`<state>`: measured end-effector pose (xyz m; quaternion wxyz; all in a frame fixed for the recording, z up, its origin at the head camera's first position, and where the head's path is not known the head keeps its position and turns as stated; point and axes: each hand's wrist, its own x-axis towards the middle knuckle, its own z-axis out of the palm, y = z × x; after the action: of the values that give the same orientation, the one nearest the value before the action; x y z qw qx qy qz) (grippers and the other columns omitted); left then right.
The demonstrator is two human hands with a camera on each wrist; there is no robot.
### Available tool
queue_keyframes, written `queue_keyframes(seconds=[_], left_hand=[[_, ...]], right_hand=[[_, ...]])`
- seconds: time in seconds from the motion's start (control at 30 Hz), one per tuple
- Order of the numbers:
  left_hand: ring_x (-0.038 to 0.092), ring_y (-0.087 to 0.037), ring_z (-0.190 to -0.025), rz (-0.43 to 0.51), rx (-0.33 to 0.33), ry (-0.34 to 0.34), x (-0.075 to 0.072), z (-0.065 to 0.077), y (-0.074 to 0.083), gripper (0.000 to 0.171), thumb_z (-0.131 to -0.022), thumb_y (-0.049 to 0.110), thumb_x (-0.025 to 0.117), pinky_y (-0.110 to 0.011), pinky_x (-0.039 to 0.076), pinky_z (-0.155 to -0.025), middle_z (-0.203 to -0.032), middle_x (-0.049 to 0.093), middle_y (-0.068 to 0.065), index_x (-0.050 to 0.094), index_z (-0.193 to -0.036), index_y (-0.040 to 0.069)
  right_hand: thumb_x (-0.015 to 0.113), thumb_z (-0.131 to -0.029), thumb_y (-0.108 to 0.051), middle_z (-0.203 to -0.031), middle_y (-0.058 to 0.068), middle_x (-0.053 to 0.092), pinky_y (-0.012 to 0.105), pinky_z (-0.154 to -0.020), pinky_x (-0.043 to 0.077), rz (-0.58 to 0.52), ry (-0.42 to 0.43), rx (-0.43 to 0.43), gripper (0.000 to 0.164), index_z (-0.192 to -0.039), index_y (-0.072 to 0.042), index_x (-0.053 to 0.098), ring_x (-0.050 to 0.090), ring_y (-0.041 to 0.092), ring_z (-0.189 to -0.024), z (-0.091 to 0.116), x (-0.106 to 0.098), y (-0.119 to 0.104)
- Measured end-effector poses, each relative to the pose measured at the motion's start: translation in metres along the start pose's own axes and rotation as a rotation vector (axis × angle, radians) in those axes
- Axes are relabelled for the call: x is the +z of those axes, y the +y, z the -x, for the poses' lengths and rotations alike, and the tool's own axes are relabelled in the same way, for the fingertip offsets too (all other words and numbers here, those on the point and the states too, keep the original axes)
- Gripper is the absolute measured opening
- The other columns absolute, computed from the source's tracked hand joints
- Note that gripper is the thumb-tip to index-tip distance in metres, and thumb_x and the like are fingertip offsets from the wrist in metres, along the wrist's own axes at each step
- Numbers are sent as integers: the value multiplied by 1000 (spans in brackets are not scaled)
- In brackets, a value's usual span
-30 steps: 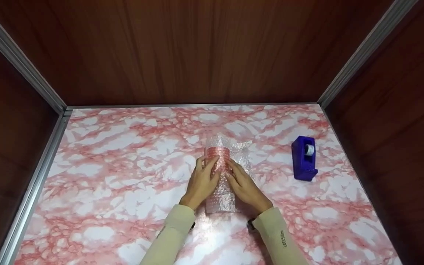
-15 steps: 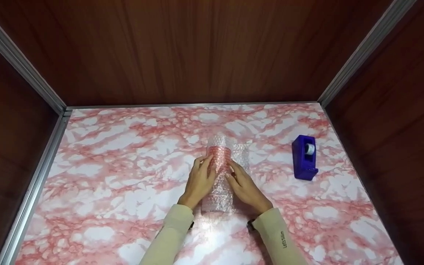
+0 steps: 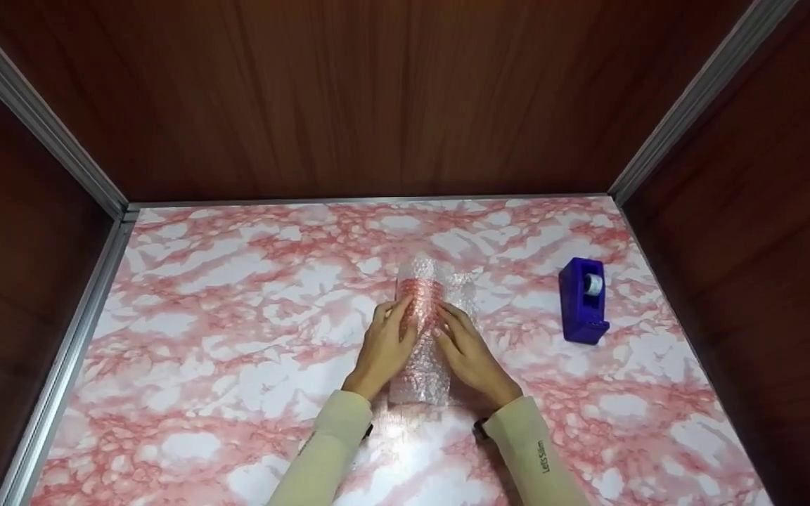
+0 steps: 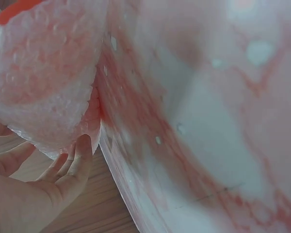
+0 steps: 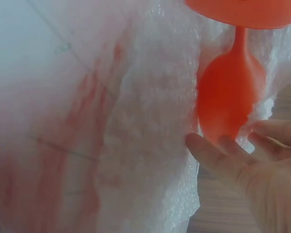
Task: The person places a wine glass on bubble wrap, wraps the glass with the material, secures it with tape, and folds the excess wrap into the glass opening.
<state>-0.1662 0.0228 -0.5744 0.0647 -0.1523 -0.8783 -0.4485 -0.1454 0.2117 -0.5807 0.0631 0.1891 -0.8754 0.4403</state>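
A roll of clear bubble wrap (image 3: 420, 379) lies lengthwise in front of me on the table. Inside it is an orange-red goblet (image 5: 228, 92); its bowl, stem and round foot show in the right wrist view. From the left side my left hand (image 3: 381, 351) grips the roll, fingers bent at the wrap's edge and thumb on top. My right hand (image 3: 474, 357) holds the opposite side, its fingertips against the wrap beside the goblet's bowl. A loose flap of bubble wrap (image 3: 463, 288) spreads flat to the right of the roll, partly hidden by the right hand.
A blue tape dispenser (image 3: 582, 309) with a small roll of tape stands at the right of the table. The pink-and-white marbled table (image 3: 236, 316) is bordered by dark wood panels (image 3: 377, 98) at the back and both sides, with metal rails (image 3: 60, 358) along the edges.
The roll has shifted slightly right, and less of the loose flap shows beside it. My left fingers drew back a little, then returned over the roll. My right hand has barely moved.
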Motion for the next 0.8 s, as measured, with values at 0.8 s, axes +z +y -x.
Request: queue_keyframes(seconds=[0.8], left_hand=[[52, -34, -125, 0, 41, 34, 4, -2, 4, 46, -101, 20, 58, -44, 42, -105, -139, 50, -19, 52, -143, 2]], right_hand=[[43, -109, -33, -156, 17, 34, 51, -101, 45, -68, -70, 157, 57, -159, -10, 27, 54, 39, -124, 5, -9, -1]])
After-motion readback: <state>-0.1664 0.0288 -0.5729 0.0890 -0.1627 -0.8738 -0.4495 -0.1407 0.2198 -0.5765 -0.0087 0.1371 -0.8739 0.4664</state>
